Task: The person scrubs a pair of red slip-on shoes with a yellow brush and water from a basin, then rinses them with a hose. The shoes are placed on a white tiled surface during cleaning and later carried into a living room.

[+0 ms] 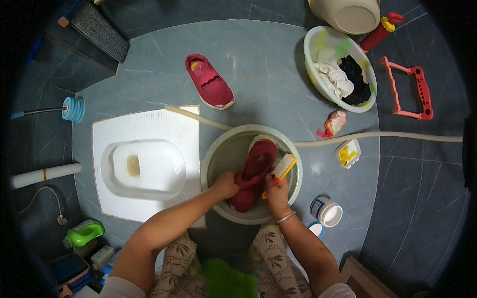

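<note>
My left hand [226, 185] is closed on the side of a dark red slip-on shoe [259, 161], which lies tilted inside a round pale basin [207, 198]. Gripped in my right hand [277, 193] is a scrub brush [285, 167] with pale bristles and a yellow edge, held just beside the shoe at the basin's right side. The brush handle is mostly hidden by my fingers. A second red shoe [214, 84] lies on the floor beyond the basin, to the left.
A white squat toilet [191, 149] is set in the floor at left. A pale hose [348, 139] runs behind the basin. At right are a soap dish [348, 153], an opened white tub [328, 212] and a laundry basin [311, 59] with clothes. A green bottle [85, 233] stands lower left.
</note>
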`<move>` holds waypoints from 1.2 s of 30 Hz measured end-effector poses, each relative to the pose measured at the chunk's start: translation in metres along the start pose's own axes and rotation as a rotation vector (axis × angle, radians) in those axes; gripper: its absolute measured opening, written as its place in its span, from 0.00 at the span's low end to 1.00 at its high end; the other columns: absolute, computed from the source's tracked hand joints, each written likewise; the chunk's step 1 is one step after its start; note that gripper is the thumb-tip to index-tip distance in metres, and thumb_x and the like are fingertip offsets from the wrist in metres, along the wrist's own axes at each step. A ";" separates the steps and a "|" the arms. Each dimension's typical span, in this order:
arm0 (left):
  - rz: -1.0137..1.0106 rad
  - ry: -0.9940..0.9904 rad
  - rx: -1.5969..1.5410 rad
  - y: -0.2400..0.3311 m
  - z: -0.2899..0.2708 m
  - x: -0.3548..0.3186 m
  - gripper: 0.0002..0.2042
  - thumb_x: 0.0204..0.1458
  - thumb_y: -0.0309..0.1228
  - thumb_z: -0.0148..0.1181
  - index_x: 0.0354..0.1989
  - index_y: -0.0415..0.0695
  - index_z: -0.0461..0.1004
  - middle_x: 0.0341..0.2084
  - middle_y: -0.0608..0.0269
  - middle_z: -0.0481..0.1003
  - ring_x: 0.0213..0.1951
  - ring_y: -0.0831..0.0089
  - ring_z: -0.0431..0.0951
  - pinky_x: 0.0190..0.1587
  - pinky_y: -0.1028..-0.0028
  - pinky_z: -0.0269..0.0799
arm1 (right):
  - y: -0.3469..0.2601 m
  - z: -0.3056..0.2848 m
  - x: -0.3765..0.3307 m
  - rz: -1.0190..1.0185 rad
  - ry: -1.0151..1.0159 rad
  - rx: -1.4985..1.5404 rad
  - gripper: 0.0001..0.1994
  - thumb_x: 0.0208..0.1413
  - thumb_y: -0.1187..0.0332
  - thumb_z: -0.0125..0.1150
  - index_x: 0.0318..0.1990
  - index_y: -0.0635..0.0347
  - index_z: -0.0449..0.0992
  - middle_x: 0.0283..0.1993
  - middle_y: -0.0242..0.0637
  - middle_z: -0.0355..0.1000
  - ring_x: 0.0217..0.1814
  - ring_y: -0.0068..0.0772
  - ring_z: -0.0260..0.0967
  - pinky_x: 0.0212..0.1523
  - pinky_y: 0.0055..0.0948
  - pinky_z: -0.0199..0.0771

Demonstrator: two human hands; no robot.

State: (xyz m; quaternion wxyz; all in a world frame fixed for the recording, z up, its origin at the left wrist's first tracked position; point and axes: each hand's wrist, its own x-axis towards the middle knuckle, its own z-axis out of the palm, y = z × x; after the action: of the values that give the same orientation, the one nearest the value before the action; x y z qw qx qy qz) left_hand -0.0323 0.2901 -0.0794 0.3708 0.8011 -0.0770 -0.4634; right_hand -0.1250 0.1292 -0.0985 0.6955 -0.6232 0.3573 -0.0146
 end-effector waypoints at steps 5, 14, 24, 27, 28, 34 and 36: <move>0.243 0.260 -0.239 0.013 -0.018 -0.033 0.20 0.44 0.26 0.60 0.49 0.42 0.71 0.44 0.46 0.73 0.47 0.55 0.74 0.49 0.66 0.69 | -0.057 0.017 -0.006 -0.058 -0.013 0.358 0.10 0.56 0.78 0.52 0.46 0.61 0.67 0.40 0.31 0.68 0.41 0.28 0.64 0.42 0.26 0.66; 0.452 0.397 -0.392 0.009 -0.047 -0.065 0.24 0.48 0.21 0.59 0.55 0.43 0.63 0.53 0.60 0.68 0.53 0.69 0.68 0.55 0.71 0.63 | 0.002 0.025 0.015 -0.427 -0.075 -1.197 0.20 0.47 0.80 0.54 0.50 0.62 0.64 0.46 0.52 0.65 0.48 0.53 0.66 0.45 0.41 0.70; 0.204 0.182 -1.018 -0.006 -0.053 -0.068 0.19 0.50 0.25 0.60 0.51 0.43 0.66 0.46 0.62 0.71 0.48 0.71 0.70 0.48 0.69 0.69 | -0.041 0.024 0.027 -0.260 -0.191 -1.119 0.33 0.43 0.73 0.61 0.60 0.64 0.57 0.53 0.54 0.60 0.51 0.60 0.62 0.55 0.44 0.61; 0.290 0.071 -1.165 -0.012 -0.053 -0.074 0.18 0.53 0.27 0.57 0.52 0.45 0.64 0.48 0.59 0.69 0.51 0.67 0.69 0.53 0.64 0.65 | -0.043 0.015 0.023 -0.589 -0.004 -1.197 0.29 0.44 0.76 0.58 0.58 0.65 0.60 0.50 0.54 0.63 0.49 0.56 0.64 0.52 0.43 0.64; 0.294 -0.012 -1.204 -0.013 -0.058 -0.081 0.18 0.54 0.29 0.56 0.53 0.47 0.63 0.49 0.58 0.69 0.53 0.64 0.68 0.56 0.61 0.63 | -0.038 0.012 0.026 -0.575 0.007 -1.049 0.28 0.44 0.75 0.59 0.56 0.65 0.62 0.49 0.54 0.63 0.49 0.56 0.63 0.51 0.43 0.64; 0.304 -0.253 -1.492 -0.024 -0.077 -0.083 0.11 0.54 0.41 0.53 0.33 0.46 0.72 0.47 0.48 0.70 0.56 0.52 0.66 0.55 0.47 0.65 | -0.012 0.010 0.060 -0.174 0.020 -0.327 0.15 0.46 0.74 0.57 0.44 0.66 0.72 0.41 0.48 0.68 0.43 0.44 0.68 0.43 0.36 0.70; 0.401 -0.265 -1.536 -0.043 -0.078 -0.078 0.14 0.53 0.42 0.53 0.32 0.43 0.73 0.50 0.46 0.68 0.53 0.50 0.69 0.52 0.54 0.69 | -0.033 0.017 0.074 0.336 -0.178 0.583 0.10 0.50 0.74 0.54 0.41 0.66 0.73 0.37 0.43 0.70 0.39 0.38 0.70 0.41 0.32 0.72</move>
State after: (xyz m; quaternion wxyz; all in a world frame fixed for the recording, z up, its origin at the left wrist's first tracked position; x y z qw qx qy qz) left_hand -0.0226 0.3977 -0.0313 0.8821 0.2316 0.0775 -0.4028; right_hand -0.0473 0.1023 -0.1056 0.8654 -0.3297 0.3736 0.0529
